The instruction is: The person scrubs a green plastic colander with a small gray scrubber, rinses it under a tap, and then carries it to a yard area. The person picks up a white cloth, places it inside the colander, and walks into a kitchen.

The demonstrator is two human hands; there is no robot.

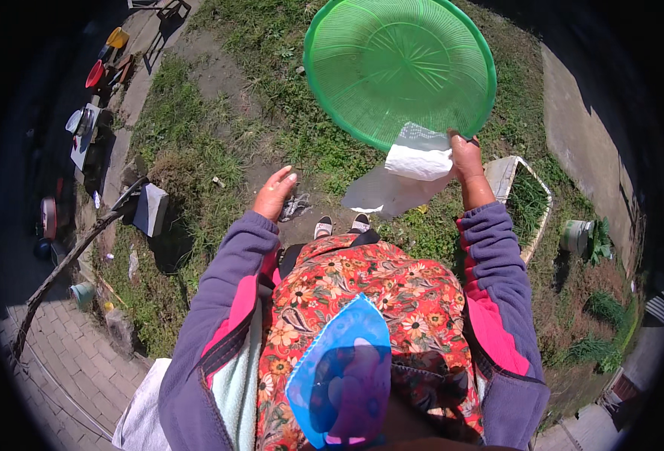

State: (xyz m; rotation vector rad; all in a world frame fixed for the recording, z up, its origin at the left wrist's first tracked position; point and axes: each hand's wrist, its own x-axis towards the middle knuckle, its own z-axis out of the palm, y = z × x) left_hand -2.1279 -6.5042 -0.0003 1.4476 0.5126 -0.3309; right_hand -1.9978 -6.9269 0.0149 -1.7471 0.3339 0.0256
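Observation:
My right hand [467, 158] grips the near rim of a round green plastic sieve tray [388, 62], which is held out ahead of me over the grass. The same hand holds a white cloth or sheet [419, 162], partly translucent, hanging below the rim. Its exact material is unclear. My left hand [275, 191] is raised over the ground with its fingers apart and nothing in it. A red floral apron [360, 270] covers my front, and a blue translucent piece [343, 372] lies over it. My shoes show between the hands.
On the right are a white planter box [541, 183] with green plants and a white bucket [575, 235]. A wooden pole [73, 256] slants beside a concrete block [152, 209] on the left. Farther left stand a red basin [95, 74], a yellow basin [118, 38] and a small table [86, 138].

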